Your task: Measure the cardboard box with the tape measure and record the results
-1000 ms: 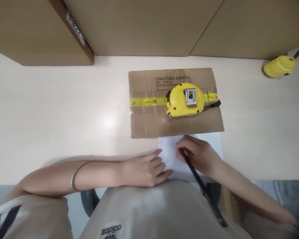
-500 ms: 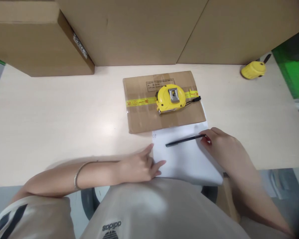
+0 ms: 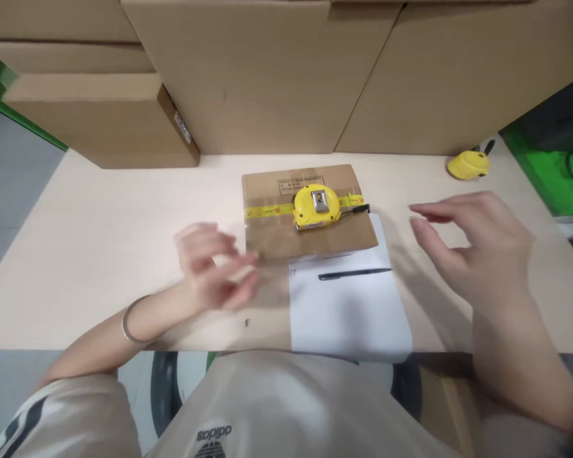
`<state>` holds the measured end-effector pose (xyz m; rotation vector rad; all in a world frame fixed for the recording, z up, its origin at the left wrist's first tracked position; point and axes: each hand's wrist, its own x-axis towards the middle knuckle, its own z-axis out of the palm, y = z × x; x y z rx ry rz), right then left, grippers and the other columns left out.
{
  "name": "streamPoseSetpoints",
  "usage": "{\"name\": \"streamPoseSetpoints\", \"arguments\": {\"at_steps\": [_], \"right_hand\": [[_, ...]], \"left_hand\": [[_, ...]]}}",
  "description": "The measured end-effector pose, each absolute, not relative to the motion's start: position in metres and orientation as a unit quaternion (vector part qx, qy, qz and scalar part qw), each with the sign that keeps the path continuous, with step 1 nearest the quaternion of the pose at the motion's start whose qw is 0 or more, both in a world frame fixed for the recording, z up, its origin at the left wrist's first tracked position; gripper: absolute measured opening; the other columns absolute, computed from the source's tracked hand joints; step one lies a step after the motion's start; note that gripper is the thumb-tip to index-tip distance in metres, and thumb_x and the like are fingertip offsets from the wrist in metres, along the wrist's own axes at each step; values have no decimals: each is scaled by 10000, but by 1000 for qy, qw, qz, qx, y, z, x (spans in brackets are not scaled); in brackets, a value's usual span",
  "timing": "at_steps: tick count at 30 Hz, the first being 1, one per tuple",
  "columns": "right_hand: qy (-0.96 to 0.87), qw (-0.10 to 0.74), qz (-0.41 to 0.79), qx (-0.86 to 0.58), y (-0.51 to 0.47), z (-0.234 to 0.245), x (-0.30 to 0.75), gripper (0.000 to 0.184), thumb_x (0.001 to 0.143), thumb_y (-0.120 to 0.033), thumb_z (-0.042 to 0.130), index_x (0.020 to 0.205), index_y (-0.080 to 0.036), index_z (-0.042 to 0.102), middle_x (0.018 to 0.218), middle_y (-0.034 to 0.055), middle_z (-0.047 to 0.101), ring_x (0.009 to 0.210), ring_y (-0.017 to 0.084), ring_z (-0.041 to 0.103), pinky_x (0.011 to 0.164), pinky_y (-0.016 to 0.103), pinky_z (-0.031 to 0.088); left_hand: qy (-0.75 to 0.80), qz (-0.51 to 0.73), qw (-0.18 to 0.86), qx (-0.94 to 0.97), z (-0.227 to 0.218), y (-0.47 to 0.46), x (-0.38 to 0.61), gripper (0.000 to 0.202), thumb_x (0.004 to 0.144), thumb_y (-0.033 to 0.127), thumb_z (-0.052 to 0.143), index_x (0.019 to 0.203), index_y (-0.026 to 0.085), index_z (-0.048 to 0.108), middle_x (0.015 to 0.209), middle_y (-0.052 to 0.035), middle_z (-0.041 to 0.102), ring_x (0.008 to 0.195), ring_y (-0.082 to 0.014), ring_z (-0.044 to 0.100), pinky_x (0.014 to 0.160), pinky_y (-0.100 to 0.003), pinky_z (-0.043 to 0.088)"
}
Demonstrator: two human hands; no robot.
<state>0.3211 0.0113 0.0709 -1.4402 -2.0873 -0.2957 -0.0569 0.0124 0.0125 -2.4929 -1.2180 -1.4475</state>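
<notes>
My left hand point(image 3: 217, 267) is blurred by motion, held over the table just left of a flat cardboard box point(image 3: 272, 245); its fingers are bent apart with nothing visible in them. To the right, my right hand point(image 3: 472, 245) hovers above the table, thumb and fingers apart and holding nothing. A yellow tape measure point(image 3: 318, 207) lies on the cardboard box, with a yellow printed strip point(image 3: 267, 211) running across the box beneath it. A black pen point(image 3: 353, 274) rests on a sheet of white paper point(image 3: 344, 318), whose far end is under the box.
Large cardboard boxes point(image 3: 267, 89) form a wall along the table's back edge. A smaller carton point(image 3: 100, 127) leans at the back left. Another yellow tape measure point(image 3: 468, 165) lies at the back right. The pale table point(image 3: 138, 210) ends just before my body.
My right hand has let go of the pen and moved up and right. The left hand has lifted off the paper and swung left. The camera view has shifted slightly.
</notes>
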Motion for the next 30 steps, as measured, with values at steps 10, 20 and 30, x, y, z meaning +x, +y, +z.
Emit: {"name": "streamPoseSetpoints", "arguments": {"at_steps": [10,20,30], "right_hand": [[-873,238,173,-388,92,57,256,581,798,-638,715,1219,-248,630,1322,84,656,1351,328,523,1194,595,316],[-665,402,414,-473,72,81,280,521,729,-344,856,1185,-301,609,1111,7,675,914,189,700,750,318,616],[-752,314,404,-416,79,99,241,408,878,-433,707,1174,-275,474,1126,27,676,804,167,662,610,288,522]], "left_hand": [[-446,-483,-460,-597,-37,73,-28,723,942,638,487,1542,298,270,1667,-101,244,1529,-319,296,1219,-512,377],[-399,-559,-542,-484,-37,76,-13,673,814,601,649,1417,359,474,1558,-4,427,1487,-348,332,1245,-538,316],[-416,-550,-397,-606,-27,85,-23,528,978,658,376,1150,307,731,1602,56,398,1554,-284,250,1331,-506,140]]}}
